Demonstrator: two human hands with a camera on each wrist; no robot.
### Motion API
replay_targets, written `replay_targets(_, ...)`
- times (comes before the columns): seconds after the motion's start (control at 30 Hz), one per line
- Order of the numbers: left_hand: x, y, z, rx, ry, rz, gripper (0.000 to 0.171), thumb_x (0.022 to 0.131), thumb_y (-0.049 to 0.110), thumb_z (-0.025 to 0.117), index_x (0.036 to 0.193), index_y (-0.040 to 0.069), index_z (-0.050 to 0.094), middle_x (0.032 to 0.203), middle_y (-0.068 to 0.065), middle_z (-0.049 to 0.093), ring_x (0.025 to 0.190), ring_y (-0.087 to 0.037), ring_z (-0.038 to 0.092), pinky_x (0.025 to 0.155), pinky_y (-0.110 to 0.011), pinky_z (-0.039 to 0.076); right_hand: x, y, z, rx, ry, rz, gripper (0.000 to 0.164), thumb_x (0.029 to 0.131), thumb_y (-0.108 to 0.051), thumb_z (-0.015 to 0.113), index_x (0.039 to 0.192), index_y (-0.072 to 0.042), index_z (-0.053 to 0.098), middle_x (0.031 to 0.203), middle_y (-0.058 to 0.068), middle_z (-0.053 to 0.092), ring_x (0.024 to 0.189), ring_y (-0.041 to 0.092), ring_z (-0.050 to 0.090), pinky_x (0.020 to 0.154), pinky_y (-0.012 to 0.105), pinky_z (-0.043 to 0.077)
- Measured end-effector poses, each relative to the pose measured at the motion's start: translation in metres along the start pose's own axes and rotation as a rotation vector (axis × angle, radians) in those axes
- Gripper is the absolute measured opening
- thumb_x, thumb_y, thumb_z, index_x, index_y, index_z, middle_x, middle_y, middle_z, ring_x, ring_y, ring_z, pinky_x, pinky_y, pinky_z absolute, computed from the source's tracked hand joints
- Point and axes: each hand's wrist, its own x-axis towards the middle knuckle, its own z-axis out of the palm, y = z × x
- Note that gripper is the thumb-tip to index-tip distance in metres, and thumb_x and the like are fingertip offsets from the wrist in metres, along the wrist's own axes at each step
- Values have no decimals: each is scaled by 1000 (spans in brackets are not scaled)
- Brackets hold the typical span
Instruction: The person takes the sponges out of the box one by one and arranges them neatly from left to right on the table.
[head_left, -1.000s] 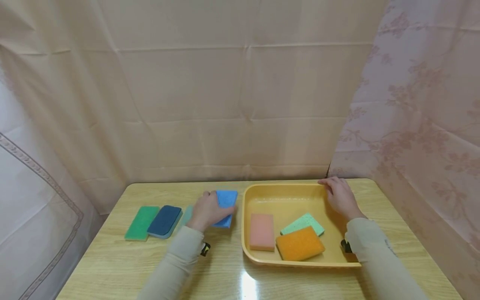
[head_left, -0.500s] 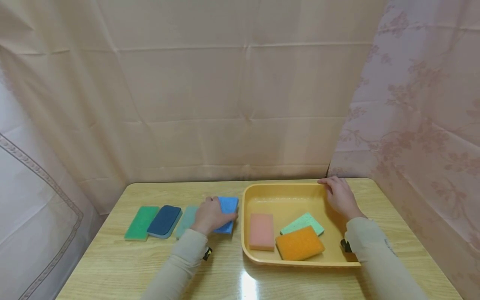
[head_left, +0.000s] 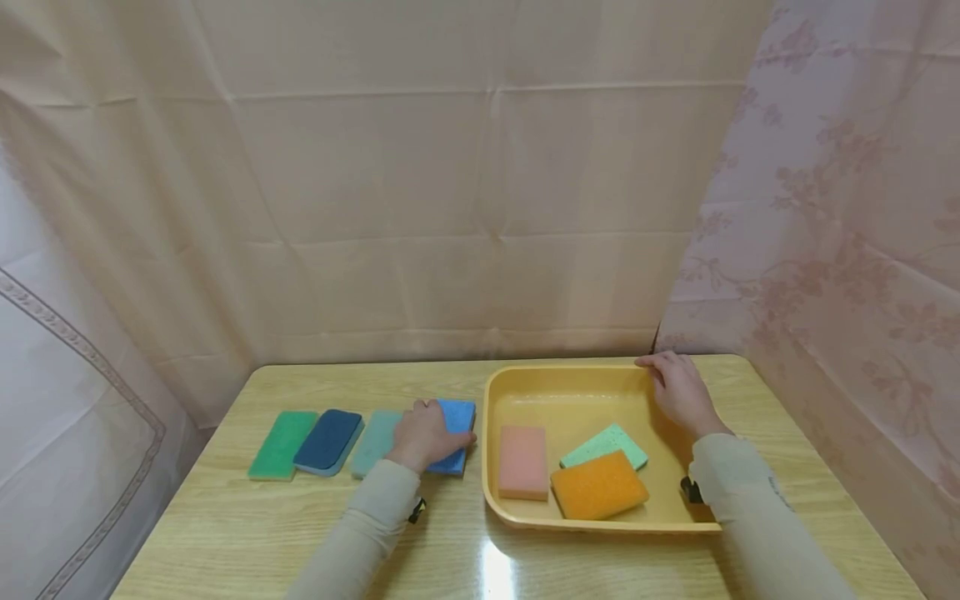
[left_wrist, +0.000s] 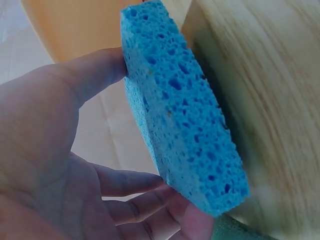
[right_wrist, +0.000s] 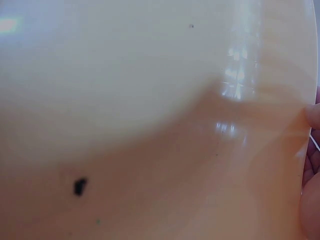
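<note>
My left hand [head_left: 424, 433] holds a porous blue sponge [left_wrist: 185, 105] between the thumb on one side and the fingers on the other. In the left wrist view the sponge stands close over the wood tabletop, its long narrow side facing the camera. My right hand [head_left: 681, 395] grips the far right rim of a yellow tray [head_left: 570, 379], thumb at the rim and fingers outside it. Inside the tray lie a pink sponge [head_left: 523, 462], a mint green sponge [head_left: 611, 442] and an orange sponge [head_left: 600, 487] overlapping the mint one.
Left of my left hand, a row on the wooden table [head_left: 247, 542] has a green sponge [head_left: 283, 446], a dark blue sponge [head_left: 328, 440] and a pale teal sponge [head_left: 375, 442], partly covered by the hand. A beige curtain [head_left: 450, 208] hangs behind the table.
My left hand has brought the blue sponge down and slightly toward me, beside the pale teal one, which now shows more. My right hand stays on the tray rim.
</note>
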Motion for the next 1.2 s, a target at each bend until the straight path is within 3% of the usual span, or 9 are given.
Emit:
replay_targets(0.43, 3, -1, 6, 17, -4, -16, 91, 79, 64, 77, 126, -12, 58, 106, -24, 58, 98, -42, 62, 74, -52, 55, 1, 0, 1, 6, 2, 1, 23, 95, 12, 55, 111, 4, 70, 106, 24, 64, 105, 47, 52, 97, 61, 39)
replay_targets(1.2, 3, 1, 8, 10, -25, -27, 83, 83, 59, 76, 124, -11, 59, 107, -25, 59, 99, -43, 61, 75, -53, 54, 1, 3, 2, 8, 24, -19, 23, 95, 12, 56, 110, 4, 71, 106, 25, 65, 105, 47, 53, 97, 61, 39)
